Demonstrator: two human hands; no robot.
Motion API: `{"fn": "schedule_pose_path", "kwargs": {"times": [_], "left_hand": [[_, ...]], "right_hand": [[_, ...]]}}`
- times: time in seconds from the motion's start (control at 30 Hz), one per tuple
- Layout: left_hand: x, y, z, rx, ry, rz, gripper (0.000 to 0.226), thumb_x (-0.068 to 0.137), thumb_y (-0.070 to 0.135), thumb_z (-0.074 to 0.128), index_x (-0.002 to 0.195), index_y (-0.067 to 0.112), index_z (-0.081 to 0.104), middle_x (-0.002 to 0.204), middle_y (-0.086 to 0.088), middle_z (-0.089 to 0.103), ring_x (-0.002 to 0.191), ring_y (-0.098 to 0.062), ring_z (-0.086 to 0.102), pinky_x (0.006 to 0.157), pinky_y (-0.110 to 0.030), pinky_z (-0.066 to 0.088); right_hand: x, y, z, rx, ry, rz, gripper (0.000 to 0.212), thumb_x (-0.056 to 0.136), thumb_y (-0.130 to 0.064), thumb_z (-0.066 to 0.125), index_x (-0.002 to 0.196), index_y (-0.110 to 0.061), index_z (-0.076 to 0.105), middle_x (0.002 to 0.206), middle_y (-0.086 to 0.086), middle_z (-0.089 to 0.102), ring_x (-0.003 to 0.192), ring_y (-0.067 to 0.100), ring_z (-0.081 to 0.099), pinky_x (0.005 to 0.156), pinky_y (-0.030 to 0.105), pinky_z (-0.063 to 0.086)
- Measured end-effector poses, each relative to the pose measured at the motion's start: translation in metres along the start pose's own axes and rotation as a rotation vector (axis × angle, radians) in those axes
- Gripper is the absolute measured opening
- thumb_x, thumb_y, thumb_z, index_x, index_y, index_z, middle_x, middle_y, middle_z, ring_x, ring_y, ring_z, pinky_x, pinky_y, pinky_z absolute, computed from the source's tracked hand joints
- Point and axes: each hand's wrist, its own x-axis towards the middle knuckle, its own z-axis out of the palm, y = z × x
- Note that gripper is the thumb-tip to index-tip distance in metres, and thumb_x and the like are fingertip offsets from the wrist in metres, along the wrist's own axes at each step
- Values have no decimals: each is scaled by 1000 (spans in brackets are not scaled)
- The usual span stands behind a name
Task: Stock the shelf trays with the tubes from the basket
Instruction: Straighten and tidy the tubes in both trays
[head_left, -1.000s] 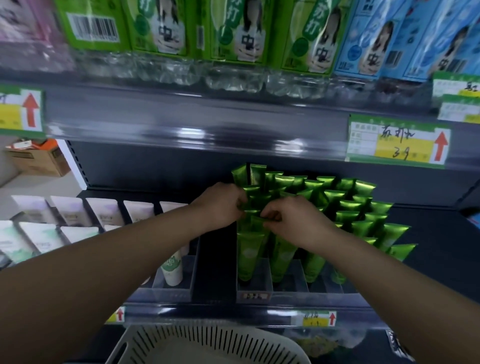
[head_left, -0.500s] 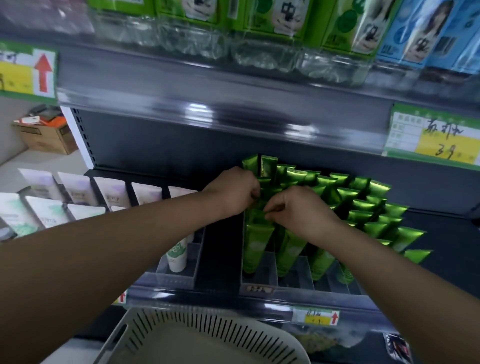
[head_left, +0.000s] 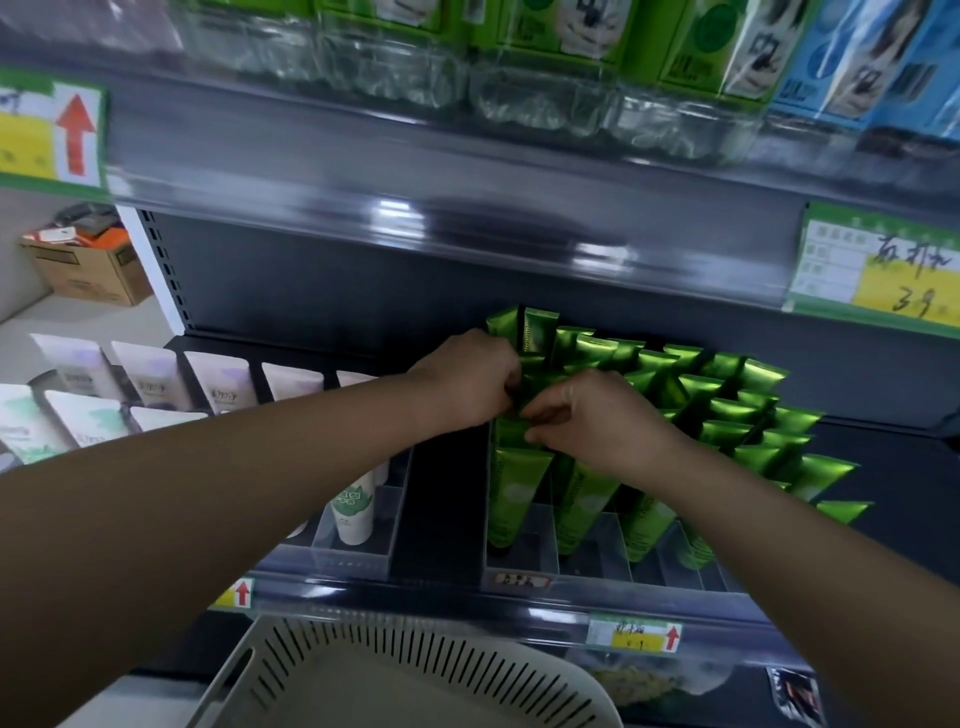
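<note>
Reaching forward in the head view with both bare forearms over the pale slotted basket (head_left: 415, 670) at the bottom edge, and meeting at the leftmost lane of the clear divided shelf tray (head_left: 589, 569). Gripping with the left hand (head_left: 467, 382), fingers curled tight and thumb tucked against them, at the crimped tops of the green tubes (head_left: 727, 410) near the back of that lane. Pinching with the right hand (head_left: 597, 415) just beside it, thumb and forefinger closed on a flat green tube top, remaining fingers curled under; cannot tell exactly which tube. Knuckles of both hands nearly touching. Standing cap-down in rows across the tray's lanes on the dark lower shelf, crimped ends up and tilted slightly backward, with bare lane floor showing at the front. Sitting to the left, apart from the green tray, a second clear tray (head_left: 358, 558) with a white tube (head_left: 356, 512), and further left rows of pale tubes (head_left: 218, 382). Hanging on the shelf edge below, a yellow price tag (head_left: 631, 633) with a red arrow. Resting far left, a cardboard box (head_left: 88, 270). Blurring overhead, bottles (head_left: 540, 98) on the upper shelf.
</note>
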Motion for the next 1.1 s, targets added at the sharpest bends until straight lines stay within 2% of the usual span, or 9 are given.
{"fn": "schedule_pose_path", "kwargs": {"times": [0.13, 0.2, 0.27, 0.37, 0.5, 0.57, 0.63, 0.8, 1.1], "left_hand": [[4, -3, -15, 40, -107, -2, 20, 78, 31, 72, 76, 11, 68, 75, 0, 65, 74, -16, 61, 62, -26, 44], [8, -5, -27, 25, -185, -17, 20, 76, 29, 74, 80, 10, 70, 82, -4, 68, 73, -18, 62, 64, -27, 46], [14, -8, -35, 0, -213, -56, 25, 76, 23, 74, 93, 4, 71, 88, -8, 71, 74, -21, 64, 69, -27, 50], [21, -11, -35, 3, -157, -114, 24, 78, 13, 71, 100, 2, 70, 76, -6, 68, 63, -16, 59, 65, -25, 48], [32, -15, -26, 41, 25, -95, 31, 80, 21, 70, 109, 12, 66, 109, -5, 68, 101, -22, 62, 83, -25, 47], [36, -16, -22, 4, 64, -72, 34, 80, 22, 70, 112, 13, 64, 115, -4, 66, 107, -21, 60, 86, -24, 45], [39, -16, -17, -26, 68, -50, 33, 80, 22, 71, 112, 12, 65, 115, -5, 67, 106, -20, 61, 88, -24, 46], [44, -17, -7, -65, 93, -21, 23, 84, 19, 68, 106, 13, 71, 112, -2, 69, 104, -15, 62, 79, -15, 37], [49, -21, 0, -23, 149, 21, 22, 87, 12, 60, 105, 15, 71, 114, -2, 68, 104, -17, 62, 86, -22, 44]], "right_hand": [[-2, 6, -11, 49, 17, 5, 26, 80, -17, 74, 105, -17, 72, 98, -4, 72, 84, 1, 62, 70, 0, 42], [-1, 10, -18, 88, 58, 18, 23, 80, -16, 74, 103, -18, 73, 94, -4, 72, 81, 3, 63, 72, 6, 45], [4, 14, -25, 93, 115, 27, 19, 80, -13, 72, 99, -17, 74, 90, -3, 72, 80, 5, 64, 76, 13, 48], [16, 18, -33, 25, 195, 21, 18, 81, -11, 70, 98, -16, 73, 90, 0, 71, 82, 8, 63, 74, 11, 42], [32, 19, -31, -160, 171, 6, 26, 83, -14, 67, 109, -15, 69, 108, 3, 69, 101, 17, 63, 87, 20, 43], [39, 19, -25, -225, 126, 2, 29, 83, -16, 66, 112, -16, 68, 114, 5, 68, 106, 20, 62, 91, 24, 45], [42, 21, -20, -267, 94, -4, 28, 84, -16, 66, 111, -16, 68, 114, 5, 68, 106, 22, 62, 90, 27, 46], [47, 26, -12, -324, 79, -35, 24, 85, -15, 63, 108, -15, 71, 113, 6, 68, 106, 23, 61, 90, 27, 44], [51, 25, -8, -184, 137, -33, 18, 86, -15, 65, 101, -14, 74, 107, 3, 71, 99, 18, 64, 85, 18, 42]]}}
